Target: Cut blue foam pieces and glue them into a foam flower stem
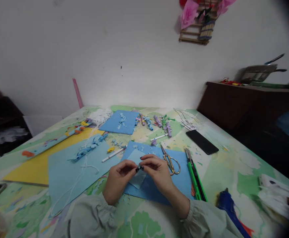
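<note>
My left hand (121,178) and my right hand (158,172) meet fingertip to fingertip at the middle of the table. Each is closed in a pinch, thumb against index finger. Whatever sits between the fingertips is tiny and I cannot make it out. Just beneath them is a pale blue piece of paper or foam (137,181), over a darker blue foam sheet (154,191). Gold-handled scissors (170,162) lie right of my right hand on that sheet. Farther right is a green utility knife (195,177) with its blade showing.
A light blue sheet (60,168) carries a blue decorated strip (91,145) and white string. White pens (113,154), a black phone (202,141) and a blue glue gun (230,208) lie around. Curled paper pieces (156,120) are at the back, a dark cabinet (246,115) at right.
</note>
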Available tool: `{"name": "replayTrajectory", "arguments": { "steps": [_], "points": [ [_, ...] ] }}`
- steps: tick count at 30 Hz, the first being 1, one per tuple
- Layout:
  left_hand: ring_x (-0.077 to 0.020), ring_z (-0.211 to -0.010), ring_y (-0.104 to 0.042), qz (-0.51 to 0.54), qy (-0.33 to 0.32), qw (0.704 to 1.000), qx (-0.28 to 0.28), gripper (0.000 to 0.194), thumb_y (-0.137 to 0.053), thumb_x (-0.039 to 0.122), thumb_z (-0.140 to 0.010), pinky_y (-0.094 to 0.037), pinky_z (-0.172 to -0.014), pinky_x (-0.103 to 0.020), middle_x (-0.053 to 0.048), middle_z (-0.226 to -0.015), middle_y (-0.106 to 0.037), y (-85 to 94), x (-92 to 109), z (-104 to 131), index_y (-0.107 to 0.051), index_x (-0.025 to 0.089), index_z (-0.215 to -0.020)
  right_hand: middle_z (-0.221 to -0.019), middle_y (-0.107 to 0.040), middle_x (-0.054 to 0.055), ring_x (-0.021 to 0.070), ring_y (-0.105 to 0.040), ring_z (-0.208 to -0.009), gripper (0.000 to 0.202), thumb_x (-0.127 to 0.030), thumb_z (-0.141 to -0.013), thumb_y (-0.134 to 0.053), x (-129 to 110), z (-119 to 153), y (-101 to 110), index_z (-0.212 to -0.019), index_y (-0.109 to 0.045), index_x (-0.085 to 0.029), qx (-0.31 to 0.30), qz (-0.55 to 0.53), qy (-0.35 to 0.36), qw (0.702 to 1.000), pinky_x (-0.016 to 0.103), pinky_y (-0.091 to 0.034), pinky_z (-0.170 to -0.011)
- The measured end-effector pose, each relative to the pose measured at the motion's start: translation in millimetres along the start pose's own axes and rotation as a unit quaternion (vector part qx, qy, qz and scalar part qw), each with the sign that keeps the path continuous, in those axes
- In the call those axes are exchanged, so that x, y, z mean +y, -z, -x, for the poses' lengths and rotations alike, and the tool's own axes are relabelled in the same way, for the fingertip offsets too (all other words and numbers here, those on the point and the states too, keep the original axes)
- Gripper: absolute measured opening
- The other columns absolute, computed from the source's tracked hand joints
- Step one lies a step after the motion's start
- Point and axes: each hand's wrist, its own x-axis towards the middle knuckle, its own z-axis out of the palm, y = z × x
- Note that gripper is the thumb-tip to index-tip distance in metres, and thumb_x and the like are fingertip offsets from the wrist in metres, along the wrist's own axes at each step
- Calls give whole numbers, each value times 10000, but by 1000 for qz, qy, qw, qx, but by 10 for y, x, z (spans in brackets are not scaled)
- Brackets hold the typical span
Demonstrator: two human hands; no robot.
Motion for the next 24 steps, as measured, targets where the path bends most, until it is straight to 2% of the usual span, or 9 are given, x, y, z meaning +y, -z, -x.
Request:
{"name": "replayTrajectory", "arguments": {
  "steps": [4,6,15,24],
  "points": [
    [-150,-749,-598,6,-18,1000,12,106,-686,254,-675,-490,-698,-221,-35,-752,-636,-6,3,-12,-656,152,-676,-673,-649,9,133,-589,-657,47,-172,-632,-713,-8,-8,-18,-675,-696,-181,-11,-60,-72,996,254,-463,-656],
    [-157,-763,-602,11,-22,999,22,110,-687,258,-668,-495,-708,-228,-38,-757,-640,-9,9,-16,-655,153,-662,-642,-645,2,125,-573,-621,60,-181,-624,-711,-15,-6,-29,-677,-687,-168,-11,-66,-87,994,245,-451,-623],
    [-157,-683,-599,9,35,999,40,174,-718,290,-630,-505,-653,-251,-27,-695,-646,-26,14,1,-650,143,-692,-616,-612,-15,112,-544,-584,109,-187,-594,-718,25,6,-70,-667,-640,-163,10,-80,-90,993,229,-423,-571],
    [-128,-649,-567,30,40,998,45,228,-731,292,-620,-477,-623,-234,1,-669,-589,-44,25,-19,-578,142,-696,-642,-600,-27,95,-544,-584,207,-234,-592,-751,57,5,-103,-721,-603,-165,17,-119,-93,988,216,-424,-573]
  ]
}}
